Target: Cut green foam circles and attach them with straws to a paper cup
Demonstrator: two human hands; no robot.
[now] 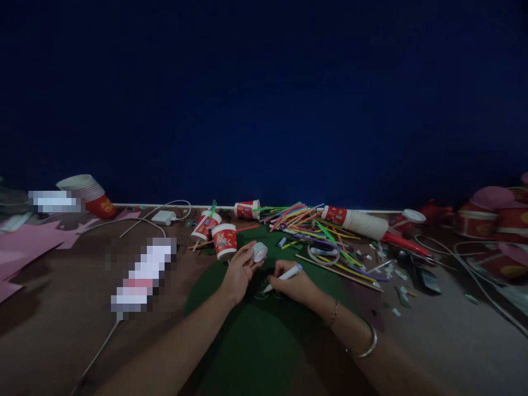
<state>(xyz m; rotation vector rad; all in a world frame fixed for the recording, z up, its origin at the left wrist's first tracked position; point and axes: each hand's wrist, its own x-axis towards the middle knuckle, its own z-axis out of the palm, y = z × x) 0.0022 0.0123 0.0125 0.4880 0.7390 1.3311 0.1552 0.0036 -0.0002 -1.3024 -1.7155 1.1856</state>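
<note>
1. Currently my right hand (291, 280) pinches a white marker (290, 275), its tip pointing left, close over faint pale outlines (260, 295) on the green sheet (247, 346); I can't tell if it touches.
2. My left hand (239, 273) has its fingers around a pale rounded piece (259, 252), just beyond the marker tip.
3. To draw cleanly, I'd rest my right hand's heel on the sheet, grip lightly and keep the stroke slow; my left hand's shadow could hide the line, so I'd hold it farther off.
4. Just past my left hand stands 1 red cup (225, 241); behind it leans another cup (207, 224) with green strips at its top end.
5. Beyond my right hand, a nested cup stack (358, 223) lies sideways on the counter (49, 341), just behind loose coloured sticks (297, 217). I can't see inside those cups.
</note>
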